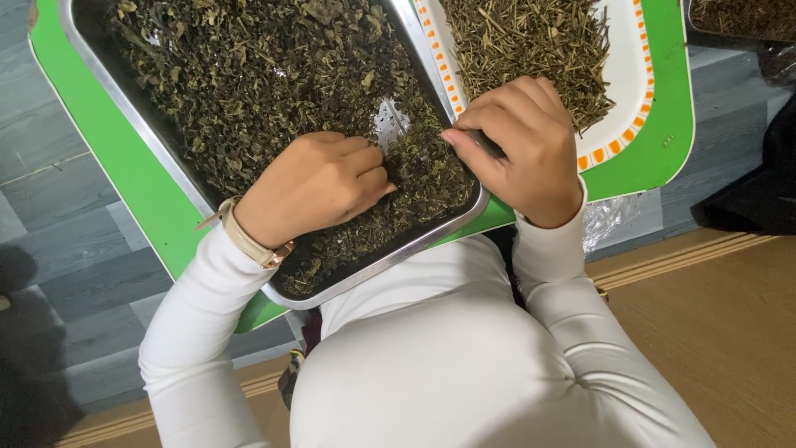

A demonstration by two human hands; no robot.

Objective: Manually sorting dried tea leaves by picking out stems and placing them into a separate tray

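Seen from above, as the person leans over a low green table [141, 195], both hands work in a metal tray [431, 232] filled with dark dried leaves [249, 75]. The left hand [311, 187] rests palm down on the leaves near the tray's front edge, its fingers curled and pressed together against the pile, touching the leaves but lifting nothing that can be seen. A watch with a pale strap [249, 241] sits on that wrist. The right hand [522, 145] hovers over the tray's right rim, fingers bent inward and pinching a thin dark thing [485, 145], perhaps a stem or a small tool; which it is cannot be told. Between the two hands a small patch of bare shiny metal shows through the leaves.

Just beside the tray, to the right, lies a white plate with an orange dashed border [634, 91], heaped with pale green dry stems [531, 41]. Both the tray and the plate sit on the table. The person wears a white long-sleeved top [448, 357]. Below lie grey floor planks and a tan mat.
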